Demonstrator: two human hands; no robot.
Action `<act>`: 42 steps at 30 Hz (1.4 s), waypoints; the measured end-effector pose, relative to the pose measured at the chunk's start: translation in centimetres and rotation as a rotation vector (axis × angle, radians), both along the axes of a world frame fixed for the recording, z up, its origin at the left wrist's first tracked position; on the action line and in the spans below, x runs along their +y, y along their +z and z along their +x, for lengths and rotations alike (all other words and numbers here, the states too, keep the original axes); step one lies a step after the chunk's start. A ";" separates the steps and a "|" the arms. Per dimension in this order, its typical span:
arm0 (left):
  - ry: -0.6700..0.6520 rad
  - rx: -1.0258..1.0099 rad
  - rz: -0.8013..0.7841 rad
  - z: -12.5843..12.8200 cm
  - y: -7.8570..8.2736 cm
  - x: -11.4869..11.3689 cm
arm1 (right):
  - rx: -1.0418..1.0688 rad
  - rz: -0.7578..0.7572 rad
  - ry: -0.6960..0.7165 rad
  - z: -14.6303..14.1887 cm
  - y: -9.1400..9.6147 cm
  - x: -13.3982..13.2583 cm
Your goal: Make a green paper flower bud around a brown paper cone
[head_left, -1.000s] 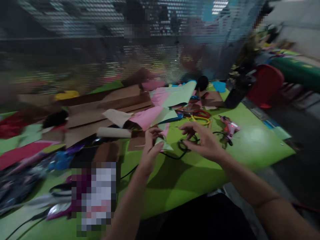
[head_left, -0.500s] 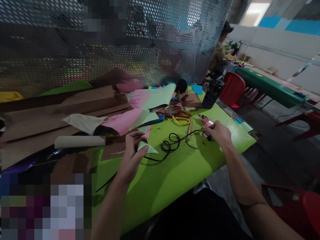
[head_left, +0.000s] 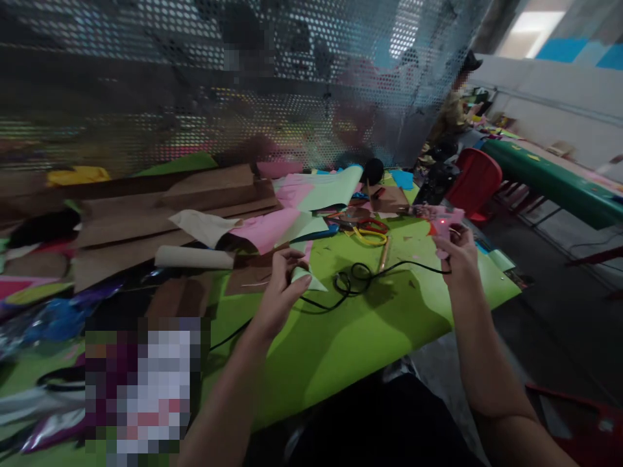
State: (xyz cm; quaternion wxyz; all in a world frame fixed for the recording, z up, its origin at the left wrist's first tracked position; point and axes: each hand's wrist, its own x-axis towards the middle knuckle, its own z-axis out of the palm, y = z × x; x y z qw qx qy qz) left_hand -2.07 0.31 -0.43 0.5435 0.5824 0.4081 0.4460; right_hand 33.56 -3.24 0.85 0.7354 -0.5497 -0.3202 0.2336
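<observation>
My right hand (head_left: 460, 250) is closed round the handle of a pink hot glue gun (head_left: 444, 224), raised above the table's right side. A small red light glows on its body and its nozzle points left. From its grip a black cord (head_left: 406, 263) runs left in loops across the green tabletop (head_left: 350, 350). My left hand (head_left: 287, 285) pinches a small pale green piece of paper or felt (head_left: 314, 280), folded to a point. The cord passes under that hand.
Yellow- and red-handled scissors (head_left: 370, 235) and a pencil (head_left: 384, 253) lie beyond the cord. Pink sheets (head_left: 267, 230), brown paper (head_left: 209, 194) and a pale roll (head_left: 195, 257) crowd the back left. Perforated metal stands behind. A person (head_left: 452, 110) sits at another table near a red chair (head_left: 474, 181).
My right hand has lifted the glue gun off the tabletop and turned it upright. The left hand keeps the pale green piece. The whole view has shifted left.
</observation>
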 end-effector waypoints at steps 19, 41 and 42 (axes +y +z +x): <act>-0.071 -0.031 -0.065 0.3 0.4 -0.1 | 0.013 -0.365 0.894 -9.7 4.3 2.4; -0.099 0.081 -0.121 0.0 0.6 -0.5 | -0.535 -0.273 1.117 -9.9 3.0 2.3; -0.108 0.078 -0.119 -0.1 0.6 -0.5 | -0.541 -0.268 1.106 -9.7 2.8 2.3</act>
